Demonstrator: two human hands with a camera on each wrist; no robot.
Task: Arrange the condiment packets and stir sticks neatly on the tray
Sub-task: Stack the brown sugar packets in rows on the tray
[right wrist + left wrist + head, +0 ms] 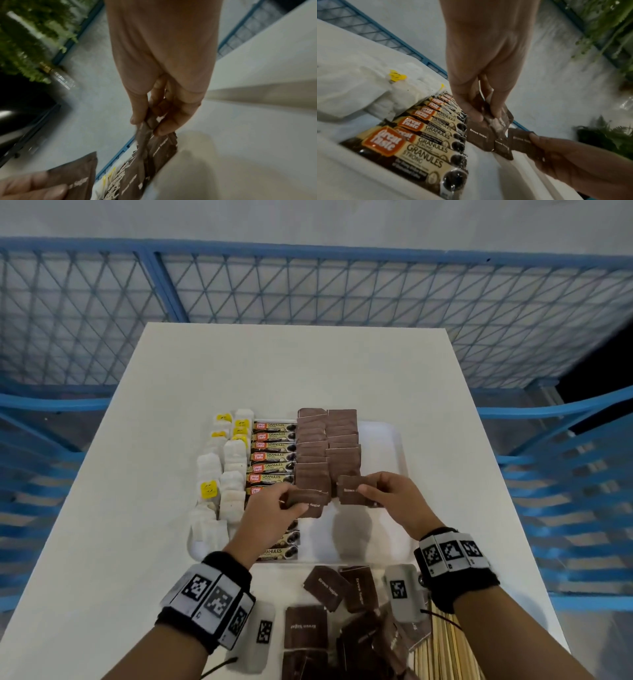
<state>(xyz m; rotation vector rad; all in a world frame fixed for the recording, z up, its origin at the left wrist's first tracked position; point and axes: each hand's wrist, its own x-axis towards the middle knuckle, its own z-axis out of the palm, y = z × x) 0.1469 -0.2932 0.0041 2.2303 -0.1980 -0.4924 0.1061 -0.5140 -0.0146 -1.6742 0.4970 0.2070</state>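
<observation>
Above a white tray (394,440) on a white worktop (171,405), the left hand (274,508) pinches brown sugar packets (310,501), and the right hand (394,498) pinches another brown sugar packet (351,491) just beside them. Both hover at the near end of the tray's brown packet rows (325,446). Loose packets (322,587) and stir sticks (445,648) lie nearer the person.

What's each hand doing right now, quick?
Left hand: closed, pinching brown sugar packets over the tray.
Right hand: closed, pinching another brown sugar packet.
</observation>
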